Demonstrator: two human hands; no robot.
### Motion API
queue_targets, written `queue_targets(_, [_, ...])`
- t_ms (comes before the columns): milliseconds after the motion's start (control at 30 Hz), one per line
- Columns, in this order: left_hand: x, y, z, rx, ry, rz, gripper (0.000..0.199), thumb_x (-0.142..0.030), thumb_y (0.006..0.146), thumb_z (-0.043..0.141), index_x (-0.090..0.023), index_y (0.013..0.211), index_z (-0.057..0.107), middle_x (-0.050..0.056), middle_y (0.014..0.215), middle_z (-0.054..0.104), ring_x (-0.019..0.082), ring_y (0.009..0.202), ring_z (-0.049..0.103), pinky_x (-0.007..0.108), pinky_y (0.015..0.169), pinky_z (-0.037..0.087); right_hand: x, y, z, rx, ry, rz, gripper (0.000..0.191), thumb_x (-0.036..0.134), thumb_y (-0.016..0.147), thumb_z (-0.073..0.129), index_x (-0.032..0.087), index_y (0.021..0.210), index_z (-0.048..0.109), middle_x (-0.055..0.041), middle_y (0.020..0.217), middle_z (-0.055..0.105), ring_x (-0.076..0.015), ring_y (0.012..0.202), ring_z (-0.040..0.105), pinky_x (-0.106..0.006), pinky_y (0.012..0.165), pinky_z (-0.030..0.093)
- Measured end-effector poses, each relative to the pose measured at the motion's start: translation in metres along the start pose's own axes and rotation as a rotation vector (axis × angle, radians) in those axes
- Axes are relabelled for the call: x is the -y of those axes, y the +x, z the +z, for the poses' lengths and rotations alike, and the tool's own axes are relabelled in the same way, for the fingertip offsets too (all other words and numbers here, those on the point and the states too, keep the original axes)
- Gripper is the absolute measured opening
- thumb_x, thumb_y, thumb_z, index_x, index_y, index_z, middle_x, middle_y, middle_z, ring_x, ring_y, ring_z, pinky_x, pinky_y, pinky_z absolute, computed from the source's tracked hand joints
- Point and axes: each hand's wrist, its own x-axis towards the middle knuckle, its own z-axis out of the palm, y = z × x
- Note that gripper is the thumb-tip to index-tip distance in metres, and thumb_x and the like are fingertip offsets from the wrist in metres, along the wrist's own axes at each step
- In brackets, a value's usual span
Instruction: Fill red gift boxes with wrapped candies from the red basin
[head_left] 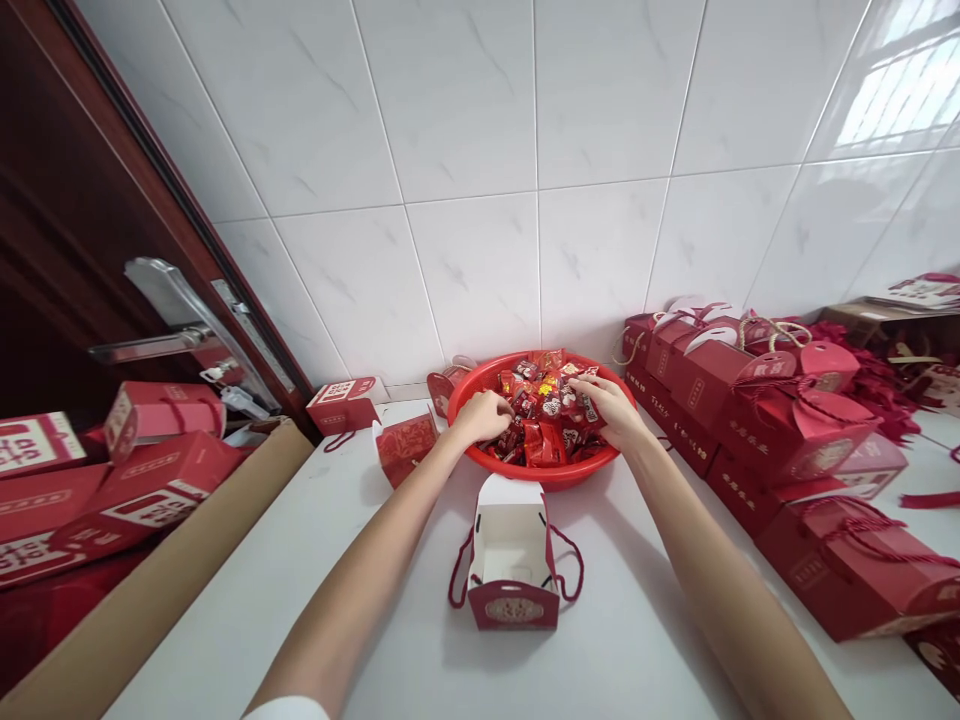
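We cannot tell what our left hand (484, 415) and right hand (606, 408) grip among the red-wrapped sweets (544, 415); fingertips are buried, and the red cardboard boxes (847, 570) right are cropped

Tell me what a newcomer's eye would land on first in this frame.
The red basin heaped with wrapped candies at centre, against the white tiled wall, with the left hand and right hand both dug into the pile. Just in front stands an open, empty red gift box; closed gift boxes stack up on the right.
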Motion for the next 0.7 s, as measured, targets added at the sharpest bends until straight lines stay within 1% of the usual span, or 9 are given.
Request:
queue_targets(67, [-0.003,0.0,0.001,0.1,0.05,-0.005,0.037,-0.013,0.072,0.059,-0.02,0.1,0.081,0.009,0.102,0.079,0.029,0.103,0.072,0.031,0.09,0.053,-0.001,0.002,0.0,-0.007,0.019,0.005,0.015,0.023,0.065,0.081,0.019,0.071,0.068,0.0017,0.065,0.064,-0.012,0.058,0.058,-0.02,0.046,0.047])
queue_targets(167, [-0.006,0.004,0.004,0.166,0.072,-0.034,0.042,-0.018,0.076,0.06,-0.021,0.114,0.076,0.01,0.114,0.076,0.03,0.111,0.069,0.032,0.092,0.052,-0.001,0.004,-0.001,-0.015,0.055,0.004,0.009,0.02,0.069,0.078,0.02,0.07,0.069,0.0001,0.068,0.068,-0.0129,0.06,0.061,-0.021,0.05,0.051])
queue_targets(233, [-0.008,0.006,0.007,0.185,0.08,-0.049,0.036,-0.02,0.08,0.059,-0.021,0.113,0.075,0.01,0.118,0.075,0.03,0.113,0.068,0.032,0.092,0.052,-0.001,0.004,-0.002,-0.025,0.073,0.016,0.007,0.02,0.071,0.076,0.02,0.073,0.069,0.0001,0.068,0.069,-0.014,0.058,0.061,-0.023,0.048,0.05])
queue_targets(300, [-0.008,0.009,0.009,0.194,0.074,-0.06,0.028,-0.023,0.085,0.057,-0.02,0.107,0.075,0.01,0.115,0.075,0.028,0.109,0.069,0.031,0.09,0.052,-0.001,0.005,-0.002,-0.034,0.085,0.038,0.006,0.019,0.073,0.075,0.019,0.076,0.07,0.0001,0.068,0.07,-0.0146,0.057,0.062,-0.024,0.046,0.05])
queue_targets(400, [-0.007,0.012,0.01,0.156,0.076,-0.085,0.023,-0.033,0.09,0.059,-0.018,0.101,0.071,0.011,0.107,0.076,0.029,0.101,0.071,0.032,0.084,0.053,0.0,0.005,-0.003,-0.038,0.095,0.044,0.002,0.017,0.076,0.072,0.019,0.075,0.07,0.0006,0.069,0.07,-0.0133,0.056,0.061,-0.024,0.046,0.049])
queue_targets(533, [-0.002,0.017,0.012,0.014,0.041,-0.1,0.041,-0.048,0.086,0.067,-0.017,0.111,0.061,0.012,0.101,0.074,0.031,0.095,0.07,0.034,0.078,0.051,0.001,0.005,-0.002,-0.028,0.105,0.041,0.003,0.016,0.078,0.07,0.018,0.077,0.072,0.0,0.071,0.071,-0.0131,0.058,0.062,-0.024,0.047,0.051])
queue_targets(600, [0.002,0.02,0.013,0.018,0.003,-0.036,0.037,-0.049,0.085,0.068,-0.019,0.106,0.062,0.008,0.094,0.073,0.03,0.094,0.069,0.033,0.079,0.049,0.001,0.005,-0.002,-0.024,0.116,0.047,0.002,0.015,0.077,0.07,0.017,0.076,0.071,-0.0005,0.071,0.071,-0.0136,0.058,0.062,-0.024,0.046,0.051])
queue_targets(667, [0.005,0.023,0.015,0.041,-0.015,0.041,0.03,-0.049,0.084,0.068,-0.02,0.088,0.063,0.005,0.085,0.07,0.029,0.092,0.068,0.032,0.079,0.048,0.001,0.005,-0.002,-0.011,0.124,0.052,0.003,0.016,0.076,0.071,0.017,0.074,0.07,-0.0002,0.067,0.069,-0.0135,0.055,0.061,-0.024,0.043,0.049])
queue_targets(700, [0.006,0.024,0.016,0.031,-0.024,0.068,0.031,-0.05,0.083,0.068,-0.02,0.079,0.061,0.005,0.081,0.068,0.028,0.09,0.067,0.032,0.078,0.047,0.002,0.005,-0.002,-0.003,0.128,0.053,0.004,0.016,0.076,0.071,0.017,0.073,0.069,0.0002,0.065,0.068,-0.0134,0.054,0.06,-0.024,0.042,0.048])
